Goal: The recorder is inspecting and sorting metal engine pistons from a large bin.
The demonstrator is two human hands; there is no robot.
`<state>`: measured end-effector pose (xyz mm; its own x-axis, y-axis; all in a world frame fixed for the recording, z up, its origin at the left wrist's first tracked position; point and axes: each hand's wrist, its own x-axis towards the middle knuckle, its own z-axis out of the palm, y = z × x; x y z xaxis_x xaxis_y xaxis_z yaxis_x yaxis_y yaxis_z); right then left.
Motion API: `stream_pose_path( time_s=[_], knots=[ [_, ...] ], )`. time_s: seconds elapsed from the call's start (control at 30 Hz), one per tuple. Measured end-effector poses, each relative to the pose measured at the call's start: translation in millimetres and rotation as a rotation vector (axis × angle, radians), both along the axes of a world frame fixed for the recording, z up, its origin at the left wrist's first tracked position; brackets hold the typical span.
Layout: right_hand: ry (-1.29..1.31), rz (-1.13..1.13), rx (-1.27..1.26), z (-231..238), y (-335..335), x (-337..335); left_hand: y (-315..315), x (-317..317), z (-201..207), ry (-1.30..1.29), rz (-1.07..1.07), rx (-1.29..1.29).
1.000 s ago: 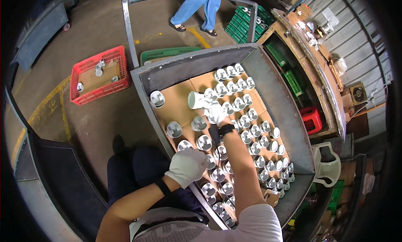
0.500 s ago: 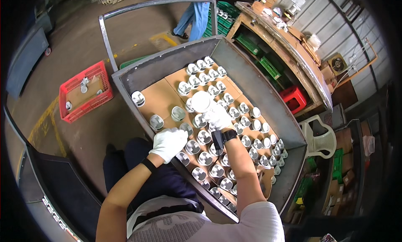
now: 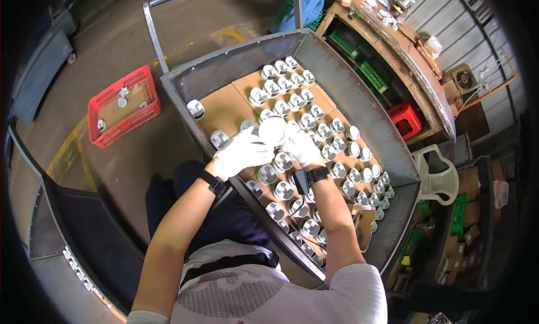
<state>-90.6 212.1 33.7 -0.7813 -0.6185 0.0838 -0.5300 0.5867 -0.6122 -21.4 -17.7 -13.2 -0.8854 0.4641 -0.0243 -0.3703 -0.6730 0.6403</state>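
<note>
My right hand (image 3: 301, 146), in a white glove, grips a metal piston (image 3: 273, 131) above the cart, its round flat face turned up. Close by on the left is my gloved left hand (image 3: 242, 152), thumb and fingers apart and pointing at that piston. Whether its fingertips touch the piston I cannot tell. Under both hands, rows of similar silver pistons (image 3: 310, 227) stand on cardboard (image 3: 230, 109) inside a grey metal cart (image 3: 359, 94). One piston (image 3: 195, 109) stands alone in the far left corner.
A red plastic crate (image 3: 124, 106) with a few pistons sits on the floor to the left. Along the right are a cluttered workbench (image 3: 393, 60), a red stool (image 3: 405, 121) and a pale plastic chair (image 3: 437, 177). Someone in blue trousers (image 3: 306, 7) stands beyond the cart.
My left hand has moved from the cart's near edge up and right, beside the held piston. My right hand still holds the piston. The person beyond has moved right toward the bench.
</note>
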Motion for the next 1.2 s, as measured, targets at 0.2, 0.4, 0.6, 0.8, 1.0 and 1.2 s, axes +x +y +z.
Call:
stream_pose_path(
  time_s=[0.2,0.4,0.6,0.8,1.0,1.2],
  knots=[
    [-0.846,0.014,-0.621,-33,-8,12,13,7,15,0.357,0.314,-0.545],
    [-0.348,-0.052,-0.484,-74,-7,12,18,0,12,-0.111,0.308,-0.093],
    [-0.425,-0.055,-0.619,-67,-12,21,18,3,18,-0.163,0.345,-0.145],
    [-0.799,-0.096,-0.834,-55,-8,20,19,8,38,-0.152,0.325,-0.220],
    [-0.827,0.101,-0.866,-27,-21,7,9,3,26,0.363,0.499,-0.729],
    [-0.550,0.114,-0.646,11,-38,10,0,3,15,0.627,0.626,-1.263]
  ],
)
